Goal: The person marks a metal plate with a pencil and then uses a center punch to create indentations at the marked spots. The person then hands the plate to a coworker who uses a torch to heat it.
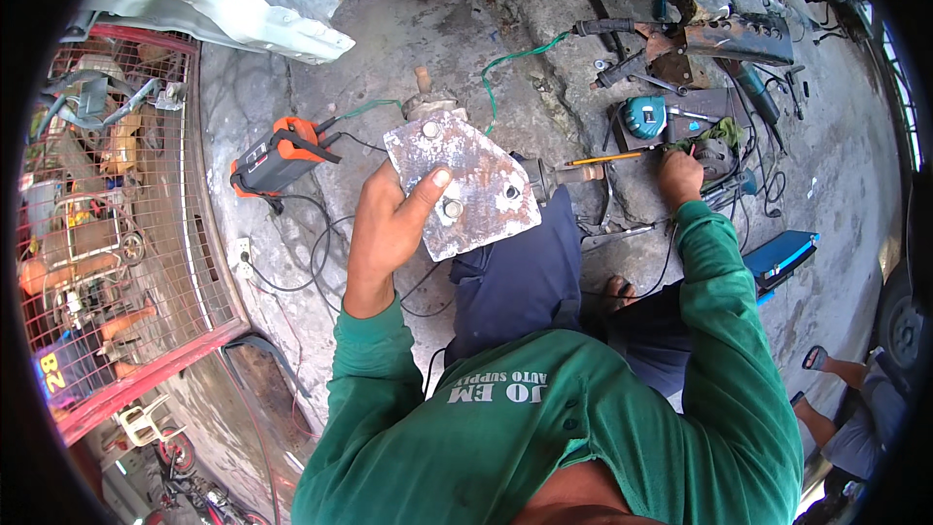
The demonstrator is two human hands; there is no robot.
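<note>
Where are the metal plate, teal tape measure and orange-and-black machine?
Metal plate [478,185], head view: middle of its flat face.
Teal tape measure [645,117], head view: middle of its case.
Orange-and-black machine [273,161], head view: its dark side panel.

Head camera: is riding on the wearer's head, left of a pair | is looking steeply down | shirt [622,413] is filling six o'clock, cage [165,367] is bowing at nine | plate [481,185] is sitting nearer than the floor [389,15] toward twelve
</note>
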